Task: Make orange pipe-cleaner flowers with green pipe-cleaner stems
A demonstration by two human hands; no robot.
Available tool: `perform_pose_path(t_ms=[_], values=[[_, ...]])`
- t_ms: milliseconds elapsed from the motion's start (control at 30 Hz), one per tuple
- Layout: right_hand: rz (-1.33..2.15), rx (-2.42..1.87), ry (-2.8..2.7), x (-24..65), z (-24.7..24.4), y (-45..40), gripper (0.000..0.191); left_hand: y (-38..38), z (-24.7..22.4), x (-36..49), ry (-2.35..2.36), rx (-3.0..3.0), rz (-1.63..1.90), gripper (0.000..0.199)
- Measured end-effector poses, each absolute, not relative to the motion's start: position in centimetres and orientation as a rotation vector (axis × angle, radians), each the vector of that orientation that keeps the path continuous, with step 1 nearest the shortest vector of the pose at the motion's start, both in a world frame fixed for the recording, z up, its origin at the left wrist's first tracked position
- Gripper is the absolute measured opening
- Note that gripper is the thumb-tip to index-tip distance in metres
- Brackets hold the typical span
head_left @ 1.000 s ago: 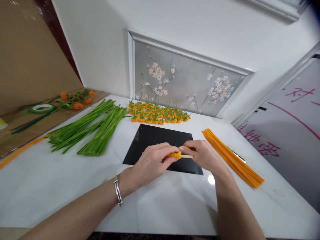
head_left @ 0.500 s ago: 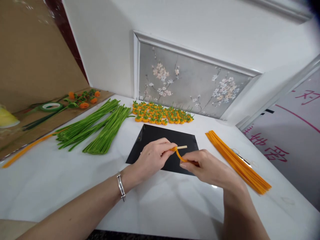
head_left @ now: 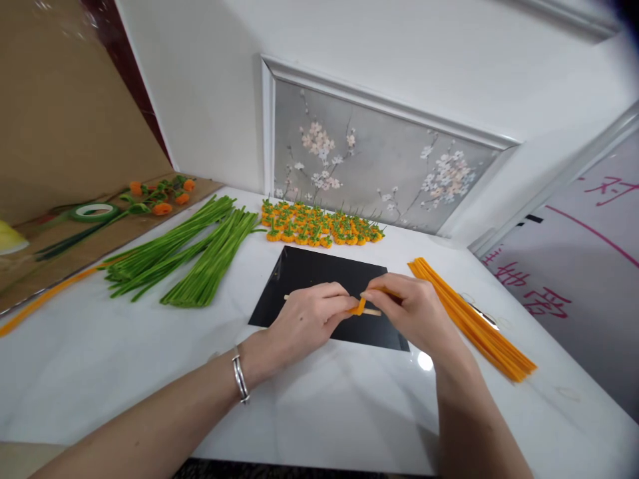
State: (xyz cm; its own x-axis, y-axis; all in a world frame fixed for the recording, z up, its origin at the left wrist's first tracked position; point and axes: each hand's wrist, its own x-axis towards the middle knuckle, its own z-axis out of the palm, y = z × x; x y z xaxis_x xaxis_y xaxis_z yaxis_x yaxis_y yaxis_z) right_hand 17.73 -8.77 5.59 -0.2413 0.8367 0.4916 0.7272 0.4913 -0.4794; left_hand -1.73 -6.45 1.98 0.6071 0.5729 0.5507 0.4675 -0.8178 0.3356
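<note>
Over a black mat [head_left: 324, 266], my left hand [head_left: 314, 313] pinches a thin wooden stick [head_left: 372, 312], whose ends show on both sides of the hand. An orange fuzzy strip [head_left: 360, 307] is wound round the stick at the left fingertips. The strip's free part runs up into my right hand [head_left: 412, 306], which is closed on it just right of the left fingers. Behind the mat stand many small orange pieces with green tops [head_left: 319, 226].
Green fuzzy stems [head_left: 210, 266] lie at the left, and a bundle of orange strips [head_left: 474, 322] at the right beside scissors [head_left: 484, 315]. Green tape [head_left: 94, 212] and orange flowers [head_left: 162, 209] rest on cardboard at the far left. A framed panel [head_left: 369, 146] stands behind.
My right hand has moved up and closer to my left hand, lifting the orange strip above the stick. The stick now tilts down to the right, and its left end shows.
</note>
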Motion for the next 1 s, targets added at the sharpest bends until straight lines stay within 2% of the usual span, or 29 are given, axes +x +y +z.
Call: perform_pose_path(t_ms=[267,433,500,600,767,1000], values=[[0.415,-1.406,-2.112,18.8,5.1,-8.0,0.030,-6.8,2.2,-1.5,0.773,2.489,1.125,0.021],[0.550,-1.396,-2.206,18.7,4.7,-8.0,0.031,-6.8,2.5,-1.3,0.790,2.263,1.123,0.020],[0.528,-1.388,-2.258,18.5,4.5,-8.2,0.033,-6.6,2.4,-1.3,0.846,2.146,1.108,0.022],[0.435,-1.378,-2.347,18.3,4.4,-8.6,0.032,-6.2,2.3,-1.5,0.924,2.053,1.070,0.040],[0.278,-1.321,-2.380,18.1,5.0,-9.2,0.033,-5.8,2.4,-1.9,0.919,2.228,1.054,0.023],[0.246,-1.216,-2.271,17.6,5.5,-9.4,0.024,-5.9,2.1,-1.9,0.932,2.418,0.962,0.027]])
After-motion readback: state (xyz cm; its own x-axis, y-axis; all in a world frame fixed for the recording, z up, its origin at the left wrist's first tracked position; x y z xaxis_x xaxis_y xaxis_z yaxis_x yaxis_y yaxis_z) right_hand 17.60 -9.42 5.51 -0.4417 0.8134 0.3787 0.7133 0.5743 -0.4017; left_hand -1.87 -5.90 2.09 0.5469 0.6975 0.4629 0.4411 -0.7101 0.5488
